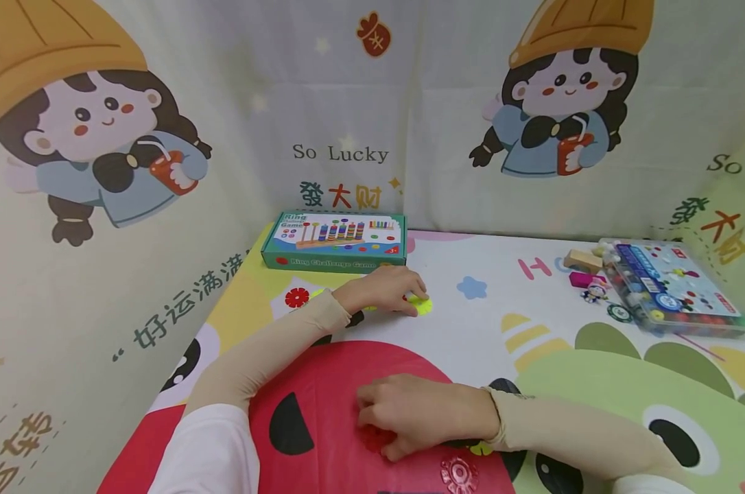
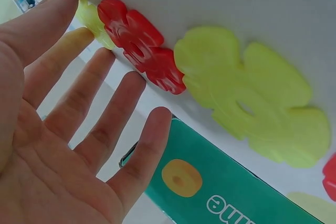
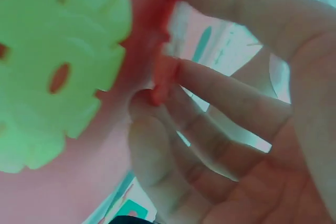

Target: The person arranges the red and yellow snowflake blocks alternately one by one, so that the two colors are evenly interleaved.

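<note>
My left hand (image 1: 387,288) reaches over the white part of the tabletop, its fingers nearly straight. Its thumb and fingertips touch the edge of a yellow flower-shaped plastic disc (image 1: 420,306) lying there. In the left wrist view, a red flower disc (image 2: 139,45) and a larger-looking yellow one (image 2: 252,95) lie in a row beside it. My right hand (image 1: 418,412) pinches a red flower disc (image 3: 164,72) between thumb and fingers, above the red print. Beside that hand is another yellow flower disc (image 3: 63,66), mostly covered by the wrist in the head view.
Behind the left hand stands a green Ring Challenge Game box (image 1: 335,241). Another red flower disc (image 1: 296,297) lies left of the left forearm. A red disc (image 1: 459,475) lies near the front edge. At the right are a clear case of beads (image 1: 681,288) and a wooden block (image 1: 583,261).
</note>
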Demonstrator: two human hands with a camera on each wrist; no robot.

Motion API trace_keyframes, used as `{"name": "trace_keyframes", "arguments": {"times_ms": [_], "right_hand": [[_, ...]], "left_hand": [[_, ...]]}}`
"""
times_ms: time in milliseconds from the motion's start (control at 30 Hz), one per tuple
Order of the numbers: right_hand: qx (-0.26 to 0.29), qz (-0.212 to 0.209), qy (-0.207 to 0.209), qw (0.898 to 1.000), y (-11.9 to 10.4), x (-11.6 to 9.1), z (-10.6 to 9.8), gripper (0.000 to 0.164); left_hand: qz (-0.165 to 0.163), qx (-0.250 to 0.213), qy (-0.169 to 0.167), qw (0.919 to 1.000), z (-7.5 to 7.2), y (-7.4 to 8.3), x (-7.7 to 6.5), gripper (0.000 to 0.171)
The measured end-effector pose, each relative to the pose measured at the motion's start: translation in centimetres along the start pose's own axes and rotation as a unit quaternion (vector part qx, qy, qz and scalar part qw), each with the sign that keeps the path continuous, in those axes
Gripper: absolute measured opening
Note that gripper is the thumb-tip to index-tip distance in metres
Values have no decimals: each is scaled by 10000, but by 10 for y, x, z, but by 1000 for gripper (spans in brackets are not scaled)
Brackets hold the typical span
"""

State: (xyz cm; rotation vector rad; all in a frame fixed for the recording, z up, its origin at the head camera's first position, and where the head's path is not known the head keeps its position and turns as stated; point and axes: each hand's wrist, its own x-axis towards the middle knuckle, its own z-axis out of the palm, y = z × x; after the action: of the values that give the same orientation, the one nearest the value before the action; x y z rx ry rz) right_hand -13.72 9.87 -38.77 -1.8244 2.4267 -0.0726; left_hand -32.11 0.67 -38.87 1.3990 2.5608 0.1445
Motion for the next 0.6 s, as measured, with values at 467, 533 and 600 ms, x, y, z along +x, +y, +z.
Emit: {"name": "trace_keyframes", "arguments": {"times_ms": [467,533,600], "right_hand": [[965,1468,946,9799,66,-41,-3,41],[1043,1791,1119,9719,87,-52,-3,41],[1069,2073,1339,9632,109,-64,-4,39]], "left_hand": [[44,43,75,10000,2,-3,3,43],[13,10,67,10000,2,-3,3,42],[23,6,53,10000,1,-3,3,42]]}}
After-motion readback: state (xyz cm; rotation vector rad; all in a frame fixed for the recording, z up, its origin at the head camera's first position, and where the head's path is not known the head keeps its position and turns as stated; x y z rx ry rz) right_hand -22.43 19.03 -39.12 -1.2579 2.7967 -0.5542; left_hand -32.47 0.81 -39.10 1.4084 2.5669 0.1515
